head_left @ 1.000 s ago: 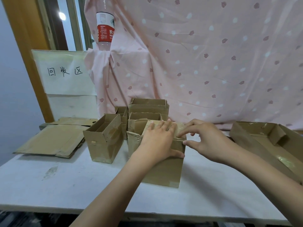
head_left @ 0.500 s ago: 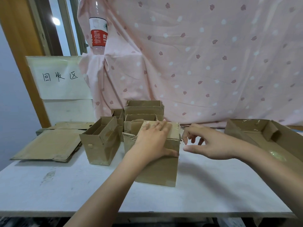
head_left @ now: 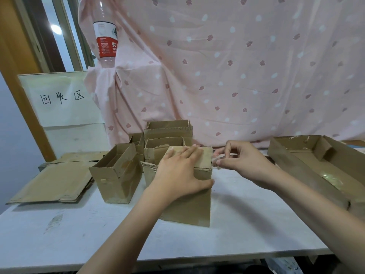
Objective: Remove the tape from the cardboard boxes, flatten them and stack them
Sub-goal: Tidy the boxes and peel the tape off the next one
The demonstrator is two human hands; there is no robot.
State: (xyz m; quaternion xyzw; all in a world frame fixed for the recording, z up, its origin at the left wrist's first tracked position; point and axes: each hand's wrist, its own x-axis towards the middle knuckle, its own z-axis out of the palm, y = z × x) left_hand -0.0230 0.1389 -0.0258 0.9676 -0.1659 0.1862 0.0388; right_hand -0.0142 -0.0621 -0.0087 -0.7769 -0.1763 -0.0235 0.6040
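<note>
A closed brown cardboard box (head_left: 189,206) stands in the middle of the white table (head_left: 246,230). My left hand (head_left: 181,173) lies flat on its top, thumb hooked over the front face. Just off the box's right top edge, my right hand (head_left: 245,161) pinches a strip of clear tape (head_left: 216,158) that still runs to the box's corner. An open box (head_left: 118,175) stands to the left. Behind it are three more open boxes (head_left: 167,131). A stack of flattened cardboard (head_left: 53,178) lies at the far left.
A large shallow cardboard tray (head_left: 316,167) sits at the right edge of the table. A white sign (head_left: 61,99) leans at the back left. A pink spotted cloth (head_left: 237,66) hangs behind, with a plastic bottle (head_left: 105,40) upside down above it.
My right hand has left the box top, moved right past the edge and pinched the tape, pulling it away. My left hand stays pressed on the box.
</note>
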